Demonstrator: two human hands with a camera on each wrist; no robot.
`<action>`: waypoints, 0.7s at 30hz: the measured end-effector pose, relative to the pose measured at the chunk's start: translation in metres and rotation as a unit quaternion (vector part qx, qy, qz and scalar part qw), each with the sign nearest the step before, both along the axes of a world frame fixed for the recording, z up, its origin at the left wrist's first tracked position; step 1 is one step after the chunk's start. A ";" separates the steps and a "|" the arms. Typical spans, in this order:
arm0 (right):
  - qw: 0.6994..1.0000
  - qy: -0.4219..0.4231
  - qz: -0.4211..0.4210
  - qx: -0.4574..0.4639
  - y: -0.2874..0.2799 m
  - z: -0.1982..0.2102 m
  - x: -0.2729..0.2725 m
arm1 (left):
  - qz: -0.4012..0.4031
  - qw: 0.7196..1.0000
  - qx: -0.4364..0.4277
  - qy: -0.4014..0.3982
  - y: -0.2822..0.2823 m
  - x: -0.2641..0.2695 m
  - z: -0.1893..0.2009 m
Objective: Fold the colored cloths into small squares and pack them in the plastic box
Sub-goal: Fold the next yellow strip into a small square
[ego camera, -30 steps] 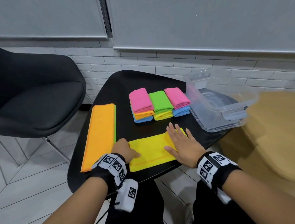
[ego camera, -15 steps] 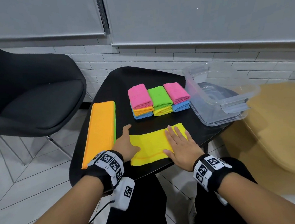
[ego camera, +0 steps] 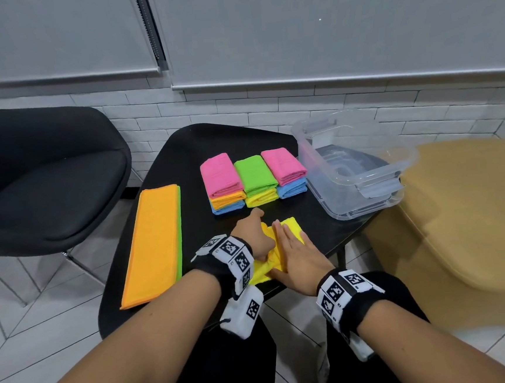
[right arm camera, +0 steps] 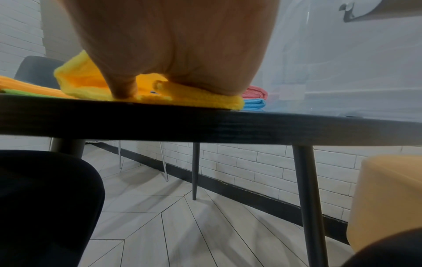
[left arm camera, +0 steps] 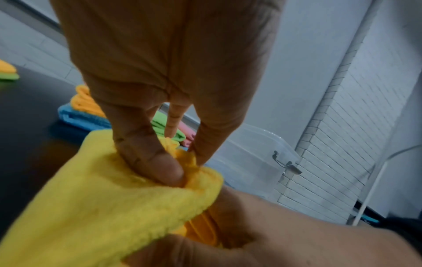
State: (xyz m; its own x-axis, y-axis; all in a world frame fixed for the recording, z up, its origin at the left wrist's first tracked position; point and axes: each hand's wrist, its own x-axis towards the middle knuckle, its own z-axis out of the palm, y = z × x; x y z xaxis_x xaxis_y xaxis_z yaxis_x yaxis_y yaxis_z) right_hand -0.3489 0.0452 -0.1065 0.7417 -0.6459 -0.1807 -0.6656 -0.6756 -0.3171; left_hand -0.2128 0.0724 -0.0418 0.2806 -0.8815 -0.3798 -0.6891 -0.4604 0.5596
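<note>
Our left grip (ego camera: 250,237) pinches the yellow cloth (ego camera: 289,223) at the tabletop's (ego camera: 181,154) six o'clock edge. Our right grip (ego camera: 296,256) presses it with flat, straight fingers.

Your left hand (ego camera: 250,237) pinches the cloth (left arm camera: 109,195) between thumb and fingers, wrist raised and turned inward. Your right hand (ego camera: 296,257) lies flat, fingers straight and together, pressing down beside it, forearms converging.

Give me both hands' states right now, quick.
Left hand: closed, pinching the yellow cloth.
Right hand: open, pressing flat on the same cloth.
</note>
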 end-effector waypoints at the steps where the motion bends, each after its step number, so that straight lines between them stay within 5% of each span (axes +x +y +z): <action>1: 1.000 -0.002 0.004 -0.003 0.000 -0.001 0.000 | 0.004 1.000 -0.002 0.009 -0.001 0.000 -0.003; 8: 0.998 -0.002 0.060 0.014 -0.008 -0.001 -0.013 | -0.149 0.980 -0.030 -0.126 0.007 0.032 -0.015; 16: 0.995 -0.001 0.095 0.016 -0.020 0.023 -0.014 | -0.181 0.979 -0.070 -0.069 0.027 0.040 -0.026; 21: 0.987 0.080 0.132 -0.046 -0.005 0.031 -0.020 | -0.175 0.979 -0.098 -0.023 0.047 0.036 -0.033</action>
